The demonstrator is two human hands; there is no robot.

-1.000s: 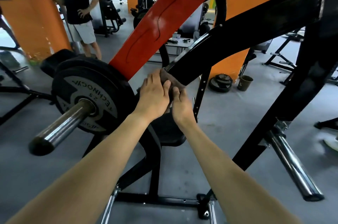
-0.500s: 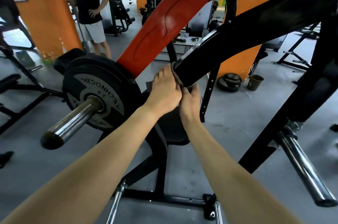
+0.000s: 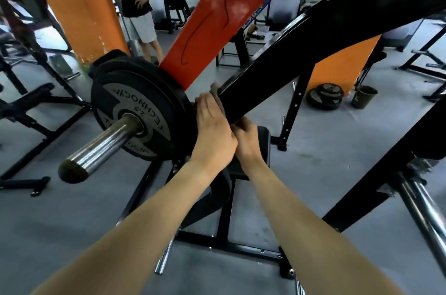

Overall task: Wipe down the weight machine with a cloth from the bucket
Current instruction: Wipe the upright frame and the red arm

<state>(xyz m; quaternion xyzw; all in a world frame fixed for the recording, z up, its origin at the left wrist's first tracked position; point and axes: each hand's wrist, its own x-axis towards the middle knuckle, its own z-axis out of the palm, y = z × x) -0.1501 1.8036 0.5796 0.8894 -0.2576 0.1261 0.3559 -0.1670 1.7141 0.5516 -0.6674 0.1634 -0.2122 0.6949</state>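
**Grey-brown cloth [image 3: 215,91] at lower end of black steel beam [image 3: 301,48]**

The left hand [image 3: 212,126] lies over the cloth with fingers nearly straight, pressing it flat against the beam's end. It is just beside the black round weight plate [image 3: 135,106] on its chrome sleeve [image 3: 101,145]. The right hand [image 3: 246,136] is under the beam, fingers curled up against its underside. Whether they pinch the cloth's lower edge cannot be told. The red painted arm [image 3: 224,12] rises behind. A dark round bucket [image 3: 364,98] stands well apart, to the right.
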